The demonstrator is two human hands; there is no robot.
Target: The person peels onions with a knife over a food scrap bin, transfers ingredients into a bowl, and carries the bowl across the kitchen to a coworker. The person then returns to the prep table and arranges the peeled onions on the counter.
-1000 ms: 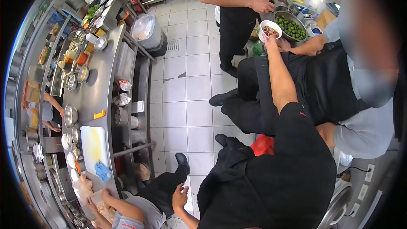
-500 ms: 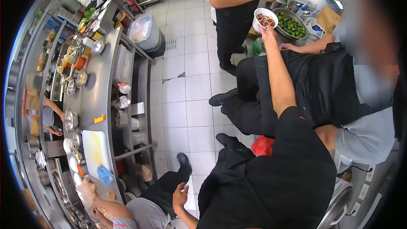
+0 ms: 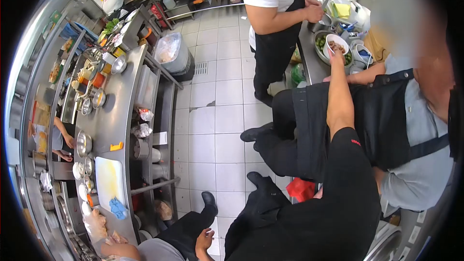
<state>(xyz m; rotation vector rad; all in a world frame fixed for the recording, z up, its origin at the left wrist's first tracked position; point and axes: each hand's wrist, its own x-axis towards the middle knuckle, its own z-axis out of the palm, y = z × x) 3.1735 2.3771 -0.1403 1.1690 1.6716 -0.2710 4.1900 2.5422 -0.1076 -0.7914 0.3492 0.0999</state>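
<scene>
A white bowl with brown ring-shaped pieces in it is held by my right hand, its fingers at the near rim. Directly beneath it is a large metal bowl of green round produce, partly covered by the white bowl. My left hand hangs low over the floor tiles, its fingers loosely bent and apart, with nothing visible in it.
A co-worker in a black apron stands at the far side, and one in grey is at the right. Steel counter with cutting board on the left; another co-worker's arm at its near end. Lidded bin beyond.
My right hand has carried the white bowl to the right, from beside the metal bowl to over it. The far co-worker appears lower in view. My left hand is lower in view, its fingers more bent.
</scene>
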